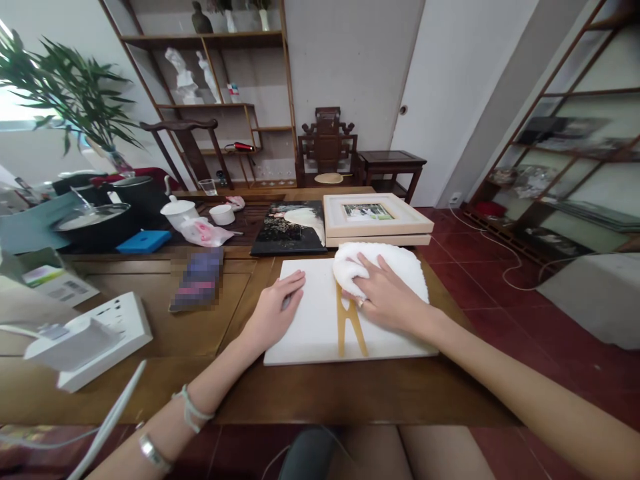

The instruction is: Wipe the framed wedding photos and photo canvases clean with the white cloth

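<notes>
A white board, the back of a frame with a tan easel stand, lies flat on the wooden table. My left hand rests flat on its left edge, fingers stretched out. My right hand presses a white cloth onto the board's upper right part, fingers lying over the cloth.
Behind the board sit a cream picture frame and a black photo panel. To the left are a white power strip, a blurred package, a blue box, white cups and a dark tray. Shelves and chairs stand behind.
</notes>
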`<move>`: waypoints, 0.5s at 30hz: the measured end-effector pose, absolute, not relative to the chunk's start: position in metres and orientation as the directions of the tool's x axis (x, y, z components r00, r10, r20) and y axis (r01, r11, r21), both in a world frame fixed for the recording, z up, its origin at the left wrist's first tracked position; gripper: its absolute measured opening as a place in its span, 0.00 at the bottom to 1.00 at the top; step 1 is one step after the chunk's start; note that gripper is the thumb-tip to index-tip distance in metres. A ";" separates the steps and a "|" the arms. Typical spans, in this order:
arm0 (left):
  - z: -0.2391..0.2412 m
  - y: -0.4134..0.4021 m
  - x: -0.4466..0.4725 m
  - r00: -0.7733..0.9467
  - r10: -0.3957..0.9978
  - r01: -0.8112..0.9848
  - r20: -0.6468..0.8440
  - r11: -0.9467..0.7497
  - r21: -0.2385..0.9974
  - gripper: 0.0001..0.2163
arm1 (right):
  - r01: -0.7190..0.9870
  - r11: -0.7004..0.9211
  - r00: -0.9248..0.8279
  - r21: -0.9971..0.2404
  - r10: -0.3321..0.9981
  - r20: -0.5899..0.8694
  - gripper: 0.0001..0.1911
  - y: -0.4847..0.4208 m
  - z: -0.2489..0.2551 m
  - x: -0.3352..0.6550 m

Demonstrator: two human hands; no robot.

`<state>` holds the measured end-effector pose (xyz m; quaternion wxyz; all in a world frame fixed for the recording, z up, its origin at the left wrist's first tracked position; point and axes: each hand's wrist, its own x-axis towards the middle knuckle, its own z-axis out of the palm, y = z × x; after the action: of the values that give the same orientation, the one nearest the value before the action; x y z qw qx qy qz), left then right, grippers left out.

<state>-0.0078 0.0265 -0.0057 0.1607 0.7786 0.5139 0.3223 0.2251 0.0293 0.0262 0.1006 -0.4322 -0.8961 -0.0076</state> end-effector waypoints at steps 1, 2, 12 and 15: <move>-0.006 0.026 -0.008 0.263 0.903 0.696 0.339 -0.421 0.582 0.17 | 0.765 0.640 -0.625 -0.072 0.764 0.158 0.15 0.023 0.027 0.225; -0.006 0.026 -0.008 0.262 0.903 0.696 0.341 -0.421 0.582 0.17 | 0.748 0.659 -0.648 -0.077 0.750 0.128 0.16 0.014 0.028 0.224; -0.005 0.026 -0.009 0.265 0.903 0.692 0.338 -0.422 0.586 0.16 | 0.565 0.796 -0.812 -0.218 0.584 0.026 0.17 -0.063 0.031 0.230; -0.006 0.026 -0.009 0.267 0.903 0.689 0.337 -0.424 0.587 0.16 | 0.604 0.770 -0.776 -0.207 0.627 0.068 0.18 -0.039 0.032 0.231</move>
<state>-0.0087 0.0265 -0.0055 0.1644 0.7789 0.5110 0.3242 0.2310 -0.0395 0.0319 0.0667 -0.3281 -0.9383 0.0869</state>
